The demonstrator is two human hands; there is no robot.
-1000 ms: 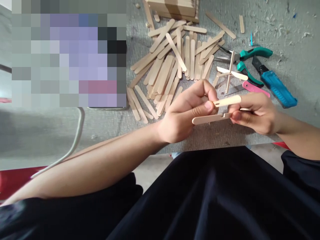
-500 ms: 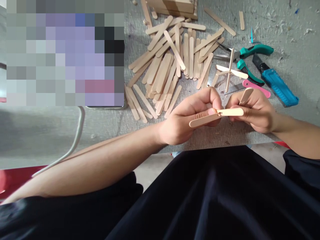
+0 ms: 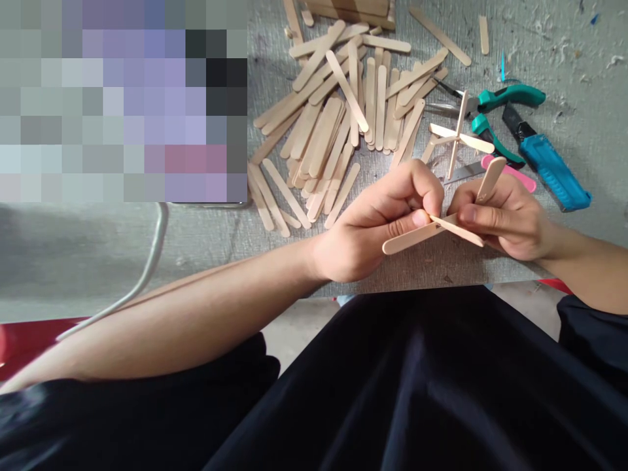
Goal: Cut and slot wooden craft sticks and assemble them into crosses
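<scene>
Between my two hands, above the table's near edge, are joined wooden craft sticks (image 3: 409, 240). One stick points left and down, one angles right and down, and another rises past my right fingers. My left hand (image 3: 377, 222) pinches the sticks near their meeting point with thumb and forefinger. With its thumb pressed against the wood, my right hand (image 3: 507, 216) grips the other side. The exact joint is partly hidden by my fingertips. Just beyond my hands lies a cross-shaped assembly of craft sticks (image 3: 457, 137).
A heap of loose craft sticks (image 3: 324, 137) spreads across the grey table (image 3: 579, 255). To the right lie green-handled pliers (image 3: 513, 97), a blue utility knife (image 3: 554, 167) and a pink-handled blade (image 3: 515, 175). A wooden block (image 3: 353, 10) stands at the back; a pale cable (image 3: 152, 255) runs left.
The stick that pointed right has swung downward and now crosses the other one at an angle. My right thumb has shifted up and left onto the wood. The view has moved slightly.
</scene>
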